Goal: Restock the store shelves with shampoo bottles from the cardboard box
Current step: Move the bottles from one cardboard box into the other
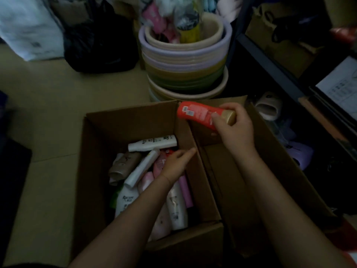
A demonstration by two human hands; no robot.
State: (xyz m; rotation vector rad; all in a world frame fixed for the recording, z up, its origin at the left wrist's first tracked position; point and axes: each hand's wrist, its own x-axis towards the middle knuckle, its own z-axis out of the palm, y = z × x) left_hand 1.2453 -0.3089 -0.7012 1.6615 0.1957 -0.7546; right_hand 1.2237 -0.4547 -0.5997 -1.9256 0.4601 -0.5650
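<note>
An open cardboard box (96, 151) stands on the floor in front of me, holding several shampoo bottles, white, pink, brown and purple. My right hand (234, 128) grips a red shampoo bottle (195, 114) with a gold cap, held sideways above the box's far right corner. My left hand (176, 163) reaches down into the box with its fingers stretched over the pink bottles (160, 163); it holds nothing that I can see. A white bottle (152, 143) lies at the far end of the pile.
A stack of plastic basins (183, 60) stands just beyond the box. A dark metal shelf unit (270, 62) runs along the right, with slippers (268, 107) and boxes on its low levels. Black and white bags (96, 47) lie at the far left.
</note>
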